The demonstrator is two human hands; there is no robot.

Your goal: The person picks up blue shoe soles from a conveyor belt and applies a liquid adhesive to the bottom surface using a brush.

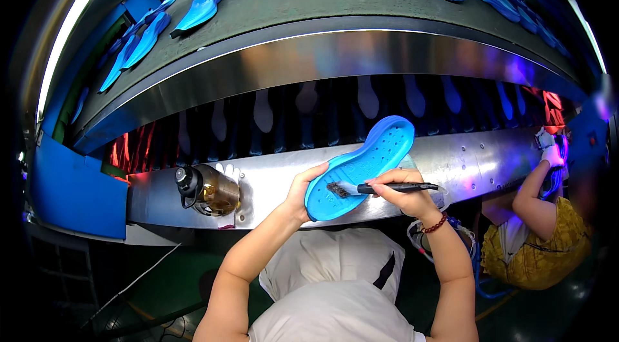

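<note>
My left hand [302, 190] grips the heel end of a bright blue shoe sole [367, 165], thumb along its rim, and holds it tilted over the metal ledge. The sole's hollow inner side faces up, with small holes along it. In my right hand [409, 199] is a black-handled brush [396, 188], pinched between thumb and fingers. Its dark bristles touch the inside of the sole near the heel. A bead bracelet circles my right wrist.
A brown-tinted bottle [207, 190] with a black lid stands on the metal ledge [277, 184] at left, beside a white glove. Beyond, a dark green conveyor belt [277, 7] carries several blue soles. More soles hang underneath. A co-worker [538, 232] sits at right.
</note>
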